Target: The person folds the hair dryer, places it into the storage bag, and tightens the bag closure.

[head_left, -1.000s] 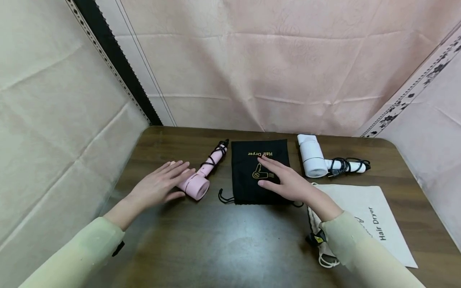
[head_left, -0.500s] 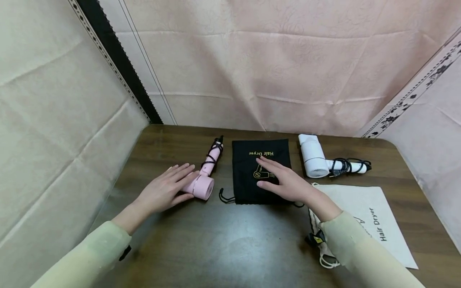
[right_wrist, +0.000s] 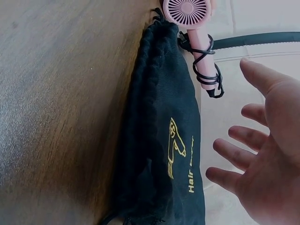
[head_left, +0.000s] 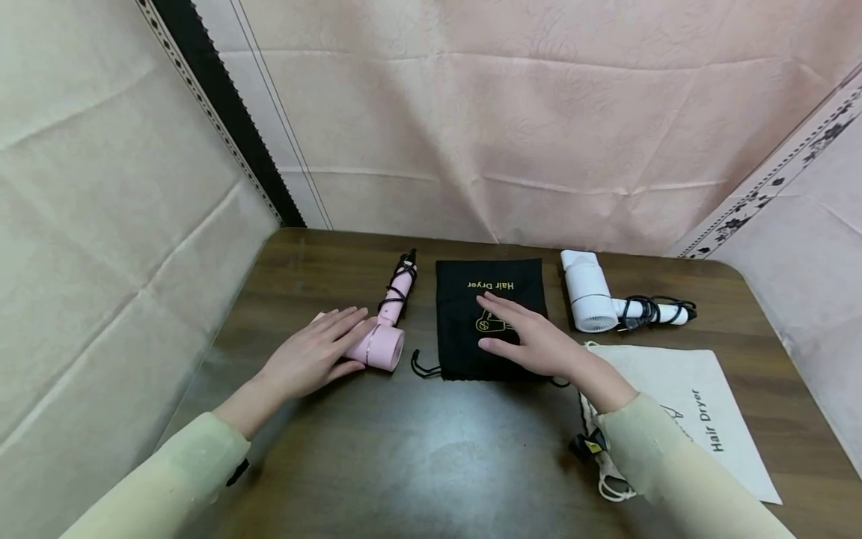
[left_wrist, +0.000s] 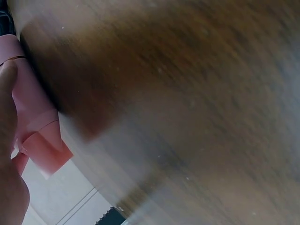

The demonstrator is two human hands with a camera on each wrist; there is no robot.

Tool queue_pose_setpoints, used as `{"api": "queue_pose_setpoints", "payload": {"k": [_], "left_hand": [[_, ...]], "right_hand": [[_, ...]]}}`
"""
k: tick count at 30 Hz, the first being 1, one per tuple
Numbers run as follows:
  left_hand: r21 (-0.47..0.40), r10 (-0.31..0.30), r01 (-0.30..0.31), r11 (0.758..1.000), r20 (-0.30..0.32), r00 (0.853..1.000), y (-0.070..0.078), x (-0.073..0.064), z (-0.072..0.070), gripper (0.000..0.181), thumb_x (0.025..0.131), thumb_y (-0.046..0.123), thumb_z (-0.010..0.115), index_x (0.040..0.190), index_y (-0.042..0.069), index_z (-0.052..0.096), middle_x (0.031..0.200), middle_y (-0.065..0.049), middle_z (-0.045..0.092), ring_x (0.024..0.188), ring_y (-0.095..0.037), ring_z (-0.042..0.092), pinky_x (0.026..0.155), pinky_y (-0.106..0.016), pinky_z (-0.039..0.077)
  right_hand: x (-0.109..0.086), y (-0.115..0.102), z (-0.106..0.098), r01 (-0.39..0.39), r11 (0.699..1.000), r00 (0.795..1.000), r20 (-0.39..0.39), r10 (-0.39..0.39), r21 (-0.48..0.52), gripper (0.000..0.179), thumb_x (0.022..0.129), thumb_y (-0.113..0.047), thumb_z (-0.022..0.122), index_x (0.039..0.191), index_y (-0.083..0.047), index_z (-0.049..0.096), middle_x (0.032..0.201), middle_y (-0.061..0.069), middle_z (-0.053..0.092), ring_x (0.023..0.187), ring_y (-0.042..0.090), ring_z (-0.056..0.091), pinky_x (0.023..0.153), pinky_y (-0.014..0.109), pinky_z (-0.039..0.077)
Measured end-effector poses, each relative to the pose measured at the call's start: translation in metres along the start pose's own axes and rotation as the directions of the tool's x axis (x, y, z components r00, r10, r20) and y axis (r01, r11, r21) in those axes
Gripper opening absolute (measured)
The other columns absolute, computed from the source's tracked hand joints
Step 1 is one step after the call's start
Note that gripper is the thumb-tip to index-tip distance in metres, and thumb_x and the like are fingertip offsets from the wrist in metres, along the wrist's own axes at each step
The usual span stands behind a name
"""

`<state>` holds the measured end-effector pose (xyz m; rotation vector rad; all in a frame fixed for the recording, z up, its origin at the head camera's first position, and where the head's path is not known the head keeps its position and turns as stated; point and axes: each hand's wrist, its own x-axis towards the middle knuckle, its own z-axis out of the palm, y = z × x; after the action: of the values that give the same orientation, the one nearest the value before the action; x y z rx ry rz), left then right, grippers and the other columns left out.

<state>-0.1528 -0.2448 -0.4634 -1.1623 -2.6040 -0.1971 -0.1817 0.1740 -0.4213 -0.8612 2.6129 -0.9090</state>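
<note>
My left hand point(head_left: 315, 353) lies over the barrel of a pink hair dryer point(head_left: 384, 349), fingers straight across it, hiding part of it. In the left wrist view, the thumb point(left_wrist: 8, 75) touches the pink barrel point(left_wrist: 35, 96). A black cord is wound round the dryer's handle point(head_left: 397, 290), which points to the back. Over a flat black drawstring pouch point(head_left: 465, 322) with gold "Hair Dryer" print, my right hand point(head_left: 539, 340) stays with fingers spread, holding nothing. The right wrist view shows its fingers apart beside the pouch point(right_wrist: 173, 98).
A white hair dryer point(head_left: 588, 293) with a black cord round its handle lies at the back right. In front of it is a white "Hair Dryer" pouch point(head_left: 727, 419), partly under the right sleeve. Cloth curtains point(head_left: 471, 135) stand behind the brown table point(head_left: 417, 464) and at its sides.
My left hand has slid the pink dryer a little to the right and turned its handle more upright. The right hand has stayed almost still over the black pouch.
</note>
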Motion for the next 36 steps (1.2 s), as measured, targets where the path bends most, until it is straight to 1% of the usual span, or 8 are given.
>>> {"api": "queue_pose_setpoints", "payload": {"k": [8,13,17,22,25,30,33,36], "left_hand": [[0.022,0.015,-0.014,1.000,-0.053,0.998,0.004,0.002,0.005,0.075,0.092,0.037,0.082,0.155,0.006,0.054,0.146,-0.020,0.063,0.133,-0.041,0.061,0.111,-0.059,0.050],[0.041,0.014,-0.011,0.999,-0.072,0.997,0.010,0.003,0.008,0.074,0.093,0.038,0.080,0.154,0.005,0.055,0.144,-0.020,0.064,0.132,-0.041,0.061,0.111,-0.058,0.050],[0.055,0.011,-0.008,0.998,-0.068,0.998,0.014,0.004,0.009,0.075,0.093,0.037,0.082,0.154,0.005,0.054,0.145,-0.020,0.063,0.133,-0.041,0.061,0.111,-0.057,0.051],[0.083,0.003,0.001,0.997,-0.043,0.999,0.015,0.005,0.008,0.079,0.089,0.032,0.088,0.155,0.006,0.053,0.146,-0.019,0.063,0.133,-0.039,0.061,0.114,-0.054,0.050],[0.096,0.008,-0.004,0.995,-0.041,0.999,0.016,0.005,0.008,0.080,0.087,0.028,0.091,0.154,0.005,0.054,0.144,-0.018,0.064,0.133,-0.038,0.061,0.114,-0.053,0.049],[0.109,0.049,-0.041,0.993,-0.074,0.996,0.015,0.004,0.011,0.077,0.087,0.025,0.090,0.152,0.002,0.054,0.142,-0.020,0.065,0.131,-0.039,0.062,0.113,-0.054,0.050],[0.148,0.095,-0.080,0.986,-0.095,0.991,0.015,0.005,0.012,0.077,0.087,0.024,0.089,0.151,0.001,0.054,0.140,-0.020,0.065,0.129,-0.039,0.063,0.112,-0.054,0.051],[0.193,0.130,-0.108,0.975,-0.108,0.986,0.018,0.008,0.010,0.077,0.087,0.024,0.089,0.152,0.000,0.054,0.140,-0.021,0.065,0.128,-0.040,0.064,0.111,-0.053,0.052]], "right_hand": [[0.001,-0.001,0.000,-0.002,1.000,1.000,0.007,0.002,-0.011,0.073,0.107,-0.042,0.066,0.168,-0.018,0.035,0.174,0.013,0.030,0.158,0.037,0.033,0.123,0.062,0.035],[0.001,-0.002,0.000,-0.007,1.000,1.000,0.013,0.007,-0.001,0.073,0.106,-0.041,0.067,0.168,-0.017,0.036,0.174,0.014,0.030,0.158,0.037,0.034,0.123,0.062,0.035],[0.001,-0.004,-0.001,-0.004,1.000,1.000,0.016,0.004,0.000,0.073,0.107,-0.040,0.067,0.168,-0.015,0.036,0.174,0.015,0.030,0.158,0.037,0.034,0.123,0.062,0.035],[0.003,-0.005,-0.001,-0.002,1.000,1.000,0.021,0.002,-0.003,0.072,0.107,-0.041,0.065,0.168,-0.017,0.035,0.174,0.015,0.030,0.158,0.037,0.033,0.123,0.062,0.035],[0.003,-0.006,-0.001,0.002,1.000,1.000,0.021,-0.002,-0.009,0.073,0.107,-0.042,0.065,0.169,-0.018,0.035,0.174,0.014,0.030,0.158,0.037,0.033,0.123,0.062,0.034],[0.003,-0.006,-0.002,0.008,1.000,1.000,0.014,-0.007,-0.022,0.073,0.107,-0.042,0.065,0.169,-0.017,0.034,0.174,0.014,0.030,0.159,0.037,0.032,0.123,0.062,0.034],[0.003,-0.006,-0.003,0.010,1.000,1.000,0.010,-0.009,-0.018,0.074,0.107,-0.042,0.065,0.169,-0.018,0.034,0.174,0.014,0.030,0.159,0.036,0.031,0.124,0.061,0.034],[0.004,-0.007,-0.004,0.008,1.000,1.000,0.005,-0.008,-0.009,0.075,0.107,-0.043,0.065,0.169,-0.018,0.032,0.174,0.013,0.030,0.160,0.035,0.030,0.125,0.060,0.033]]}}
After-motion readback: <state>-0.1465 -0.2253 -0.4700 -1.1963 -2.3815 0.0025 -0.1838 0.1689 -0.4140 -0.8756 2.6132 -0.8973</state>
